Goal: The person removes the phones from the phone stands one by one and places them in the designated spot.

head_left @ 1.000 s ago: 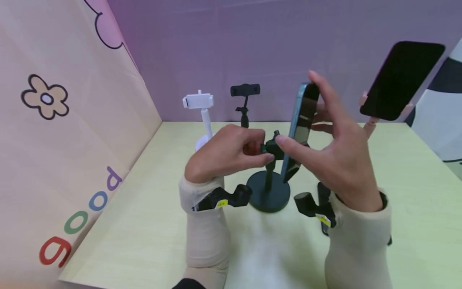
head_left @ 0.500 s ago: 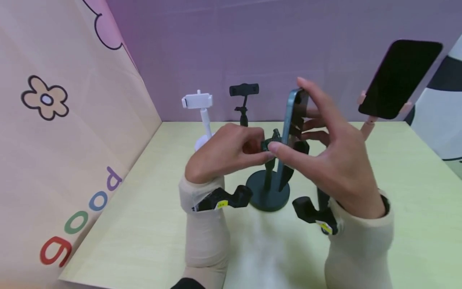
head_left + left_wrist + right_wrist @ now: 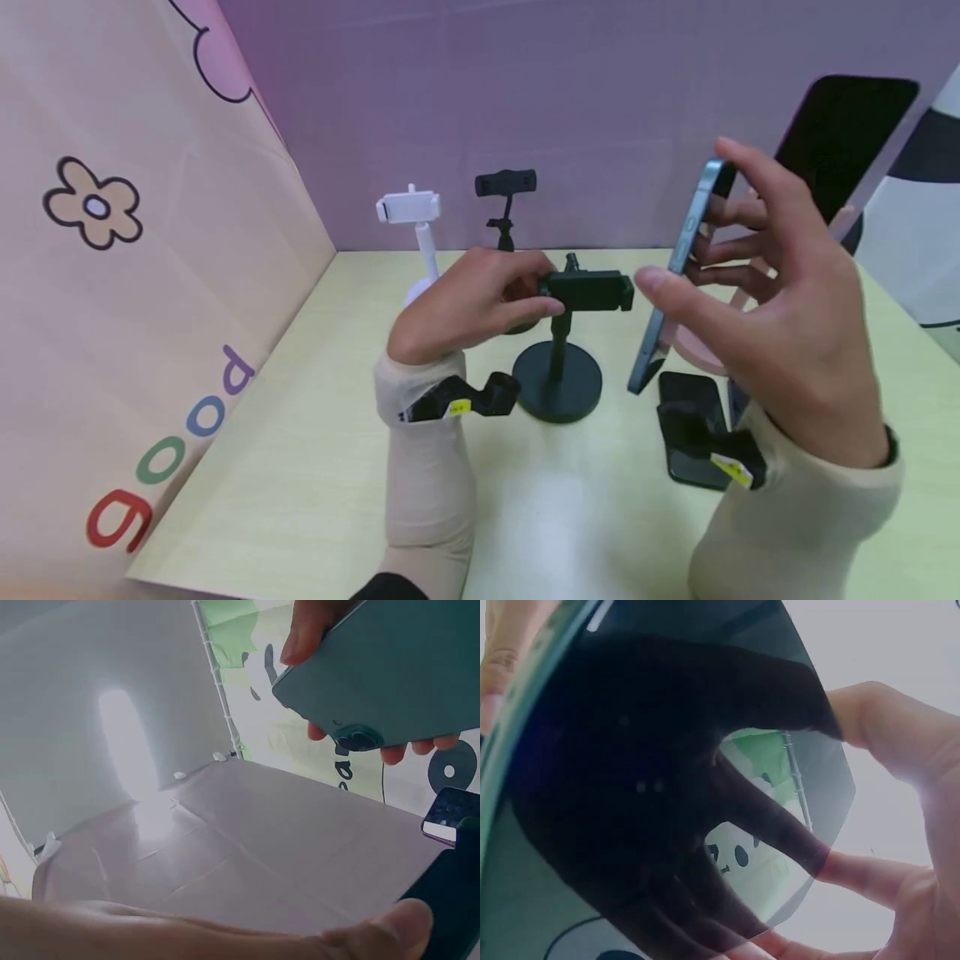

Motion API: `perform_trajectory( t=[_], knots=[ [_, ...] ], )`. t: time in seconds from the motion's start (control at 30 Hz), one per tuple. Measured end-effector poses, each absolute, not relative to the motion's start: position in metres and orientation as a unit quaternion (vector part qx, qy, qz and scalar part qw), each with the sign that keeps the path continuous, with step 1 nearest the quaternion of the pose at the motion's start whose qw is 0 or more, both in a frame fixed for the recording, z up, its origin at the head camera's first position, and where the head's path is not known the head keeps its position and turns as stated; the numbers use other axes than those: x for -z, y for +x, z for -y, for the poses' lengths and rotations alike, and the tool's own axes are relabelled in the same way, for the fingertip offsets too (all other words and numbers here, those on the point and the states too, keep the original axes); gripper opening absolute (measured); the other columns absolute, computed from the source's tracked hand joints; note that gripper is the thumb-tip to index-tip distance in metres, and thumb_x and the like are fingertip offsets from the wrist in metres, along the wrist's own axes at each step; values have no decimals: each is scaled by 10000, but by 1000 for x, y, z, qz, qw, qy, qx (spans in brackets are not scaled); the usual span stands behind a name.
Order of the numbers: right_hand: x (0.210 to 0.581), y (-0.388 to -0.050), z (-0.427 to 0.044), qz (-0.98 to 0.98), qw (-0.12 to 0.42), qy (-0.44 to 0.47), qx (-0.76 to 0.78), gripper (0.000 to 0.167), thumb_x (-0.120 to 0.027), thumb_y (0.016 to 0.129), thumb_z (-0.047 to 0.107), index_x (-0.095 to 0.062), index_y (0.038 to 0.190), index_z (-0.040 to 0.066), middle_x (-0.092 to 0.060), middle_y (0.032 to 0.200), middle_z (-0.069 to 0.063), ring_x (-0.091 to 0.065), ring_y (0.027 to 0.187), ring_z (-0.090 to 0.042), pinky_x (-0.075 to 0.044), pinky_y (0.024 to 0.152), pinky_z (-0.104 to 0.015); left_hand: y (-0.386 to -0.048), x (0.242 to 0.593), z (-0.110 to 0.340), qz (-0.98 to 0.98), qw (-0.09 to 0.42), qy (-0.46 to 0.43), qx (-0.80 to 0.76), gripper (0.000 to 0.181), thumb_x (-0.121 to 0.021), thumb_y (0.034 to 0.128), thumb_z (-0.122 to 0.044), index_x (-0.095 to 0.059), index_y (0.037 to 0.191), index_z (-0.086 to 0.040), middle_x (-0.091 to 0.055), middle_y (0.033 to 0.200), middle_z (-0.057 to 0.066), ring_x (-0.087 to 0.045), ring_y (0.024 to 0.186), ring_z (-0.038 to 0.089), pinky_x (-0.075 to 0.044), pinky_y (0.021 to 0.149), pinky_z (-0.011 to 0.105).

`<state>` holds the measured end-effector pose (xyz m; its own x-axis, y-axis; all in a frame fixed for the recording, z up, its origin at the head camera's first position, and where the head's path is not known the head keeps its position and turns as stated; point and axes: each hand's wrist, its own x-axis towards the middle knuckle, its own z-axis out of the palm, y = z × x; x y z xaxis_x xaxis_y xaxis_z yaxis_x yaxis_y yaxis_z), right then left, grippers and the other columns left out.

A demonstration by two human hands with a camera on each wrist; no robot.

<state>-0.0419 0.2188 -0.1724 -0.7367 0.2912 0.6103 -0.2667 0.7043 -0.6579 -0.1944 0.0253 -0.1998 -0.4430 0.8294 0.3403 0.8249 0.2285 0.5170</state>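
Note:
In the head view my left hand pinches the left end of the dark green clamp on a round-based stand. The clamp lies level and holds no phone. To its right, my right hand grips a light blue phone by its edges, tilted and apart from the clamp. The left wrist view shows the phone's teal back with its camera, and my left thumb against the dark clamp. In the right wrist view the phone's dark glossy screen reflects the fingers.
A white phone stand and a black one stand at the back. At the right, a large dark phone sits up on a pink stand. A black phone lies on the table near my right wrist.
My right hand has moved the light blue phone away to the right, after first shifting left towards the clamp. The clamp now shows fully. My left hand has barely moved.

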Motion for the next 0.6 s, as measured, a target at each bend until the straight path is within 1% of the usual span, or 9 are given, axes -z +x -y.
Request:
perform_trajectory(
  t=[0.1,0.2,0.27,0.37,0.43,0.53,0.6],
  knots=[
    [172,-43,-221,854,359,-39,-374,790,-796,788,252,-377,1411,497,-522,1233,-50,-612,914,-249,-478,654,-174,-200,202,-30,-785,-8,527,-325,216,-683,910,-257,-650,1059,-104,-672,807,-56,-579,676,92,-441,616,270],
    [174,-46,-224,867,352,-60,-349,753,-789,789,329,-385,1397,513,-470,1266,-46,-615,906,-313,-489,628,-181,-208,204,-35,-786,-24,527,-322,264,-675,916,-256,-652,1115,-83,-684,852,-40,-596,727,66,-476,677,246],
    [175,-50,-226,875,346,-66,-333,755,-790,781,377,-379,1399,516,-432,1317,-32,-614,906,-330,-481,607,-179,-213,205,-38,-784,-33,527,-326,275,-668,922,-248,-650,1135,-75,-687,878,-31,-608,769,53,-496,728,234],
    [176,-52,-229,882,329,-54,-332,748,-788,776,404,-389,1402,498,-384,1389,4,-605,888,-314,-477,592,-162,-221,209,-42,-779,-50,530,-331,278,-666,923,-240,-651,1146,-74,-679,880,-34,-609,793,43,-506,768,221],
    [177,-53,-230,891,313,-48,-327,752,-781,776,434,-394,1419,460,-358,1425,17,-603,887,-302,-489,586,-186,-226,212,-46,-775,-58,533,-335,287,-666,923,-239,-648,1155,-71,-676,888,-33,-606,795,43,-506,770,216],
    [179,-54,-229,908,282,-36,-309,763,-769,774,479,-416,1440,355,-373,1423,-34,-611,866,-314,-554,605,-343,-232,216,-52,-773,-70,532,-338,315,-658,927,-254,-642,1183,-72,-678,913,-29,-607,807,43,-500,779,209],
    [182,-57,-228,923,261,-28,-281,783,-749,769,534,-433,1438,278,-403,1393,-81,-625,826,-306,-555,618,-451,-237,218,-55,-773,-77,529,-342,326,-652,930,-257,-638,1202,-76,-684,958,-23,-613,832,47,-498,788,213]
  ],
)
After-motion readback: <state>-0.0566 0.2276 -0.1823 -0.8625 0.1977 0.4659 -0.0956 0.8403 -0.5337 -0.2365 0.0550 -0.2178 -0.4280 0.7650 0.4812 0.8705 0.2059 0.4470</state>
